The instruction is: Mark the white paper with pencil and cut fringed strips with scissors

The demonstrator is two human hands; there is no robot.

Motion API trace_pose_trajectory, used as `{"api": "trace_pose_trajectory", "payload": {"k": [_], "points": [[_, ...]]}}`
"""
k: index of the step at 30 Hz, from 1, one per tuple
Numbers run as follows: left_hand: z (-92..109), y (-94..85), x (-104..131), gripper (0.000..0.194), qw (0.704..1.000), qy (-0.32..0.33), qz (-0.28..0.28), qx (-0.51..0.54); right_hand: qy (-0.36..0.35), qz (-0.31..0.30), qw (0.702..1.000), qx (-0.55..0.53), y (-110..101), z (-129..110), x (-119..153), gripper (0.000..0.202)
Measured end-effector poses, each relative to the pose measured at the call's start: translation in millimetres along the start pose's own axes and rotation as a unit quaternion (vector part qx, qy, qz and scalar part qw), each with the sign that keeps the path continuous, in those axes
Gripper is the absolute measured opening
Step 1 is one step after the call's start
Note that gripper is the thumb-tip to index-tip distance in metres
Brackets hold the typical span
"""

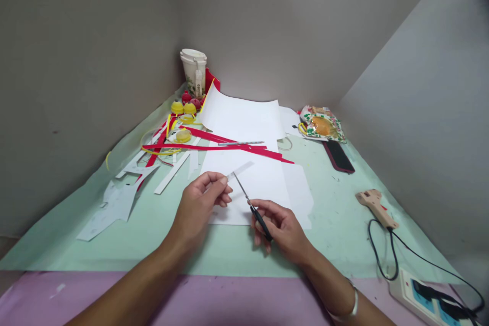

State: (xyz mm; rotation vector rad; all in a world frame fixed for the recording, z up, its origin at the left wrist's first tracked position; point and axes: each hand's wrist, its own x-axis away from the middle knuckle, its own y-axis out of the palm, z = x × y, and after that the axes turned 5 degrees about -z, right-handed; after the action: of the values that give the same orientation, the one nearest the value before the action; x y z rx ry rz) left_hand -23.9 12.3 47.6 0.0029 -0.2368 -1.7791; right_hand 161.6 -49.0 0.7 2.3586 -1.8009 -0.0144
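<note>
My left hand [206, 198] pinches one end of a narrow whitish strip [244, 167] that looks thin and partly see-through. In my right hand [277, 224] is a pair of black-handled scissors [262, 224], its blades pointing up and left. The blade tips meet the strip just beyond my left fingertips. Both hands are above large white paper sheets [248, 183] on the pale green cover. Past the hands, long red strips [214, 146] lie across the paper with a patterned pencil [241, 143] on them.
Left are white paper scraps [114, 206], yellow pieces [183, 136] and a cream cup [194, 69]. A patterned packet [323, 123], a phone [339, 157] and a corded glue gun [376, 206] lie right. A power strip [416, 295] sits at the lower right corner.
</note>
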Motion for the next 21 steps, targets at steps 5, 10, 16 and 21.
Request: {"api": "trace_pose_trajectory", "payload": {"k": [5,10,16,21], "points": [[0.3,0.2,0.2,0.022,1.000,0.000,-0.003,0.005,0.005,0.005,1.000,-0.001,0.6,-0.7,0.4,0.034],[1.1,0.5,0.4,0.022,1.000,-0.005,-0.004,0.005,0.002,0.004,1.000,0.007,1.2,-2.5,1.0,0.035],[-0.1,0.4,-0.5,0.022,1.000,-0.005,-0.002,0.005,0.009,0.009,1.000,0.007,1.1,-2.2,0.6,0.036],[-1.6,-0.4,-1.3,0.022,1.000,-0.002,-0.006,0.004,0.008,0.016,1.000,0.008,1.1,-2.8,0.5,0.034]]}}
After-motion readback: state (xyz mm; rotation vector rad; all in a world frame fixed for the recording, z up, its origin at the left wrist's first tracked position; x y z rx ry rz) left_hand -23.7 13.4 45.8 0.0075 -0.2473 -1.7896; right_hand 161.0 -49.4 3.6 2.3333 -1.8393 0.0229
